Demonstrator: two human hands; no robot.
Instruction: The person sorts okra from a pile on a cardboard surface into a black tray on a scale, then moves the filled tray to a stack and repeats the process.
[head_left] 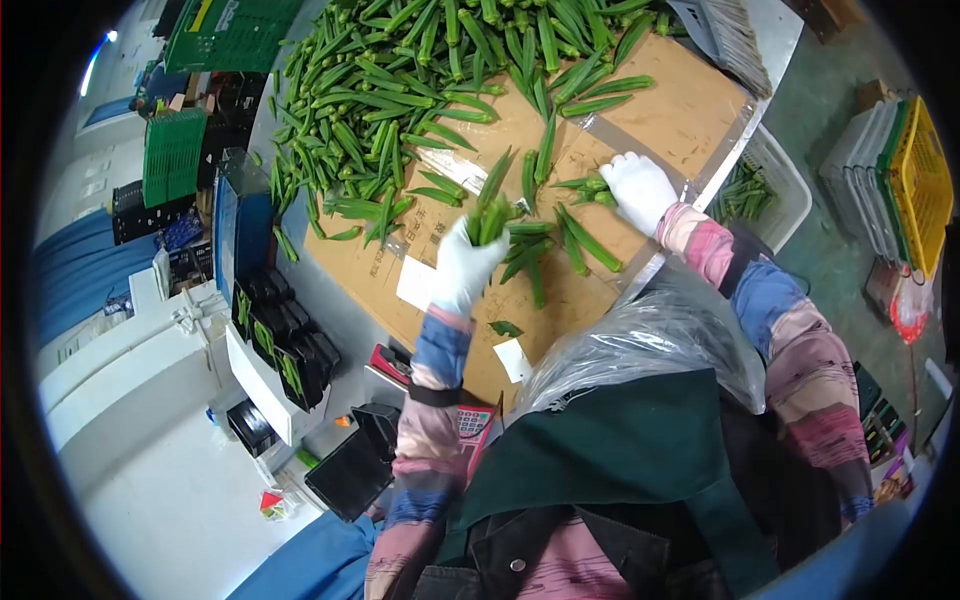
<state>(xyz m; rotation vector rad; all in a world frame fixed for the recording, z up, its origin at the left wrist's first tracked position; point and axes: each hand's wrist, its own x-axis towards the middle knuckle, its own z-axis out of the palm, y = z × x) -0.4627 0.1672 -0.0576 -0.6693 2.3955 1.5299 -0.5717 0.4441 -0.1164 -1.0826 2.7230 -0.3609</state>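
My left hand, in a white glove, is closed round a small bunch of okra pods, their tips pointing up and away. On the cardboard to the right, my white-gloved right hand has its fingers curled against a few okra pods; the hand partly covers them. Several loose okra pods lie between both hands. A large okra heap spreads over the far and left part of the cardboard sheet.
Black trays, some holding okra, are stacked at the left beside a red scale. A clear plastic bag lies at the near edge. At the right are a white basket with okra, a brush and stacked crates.
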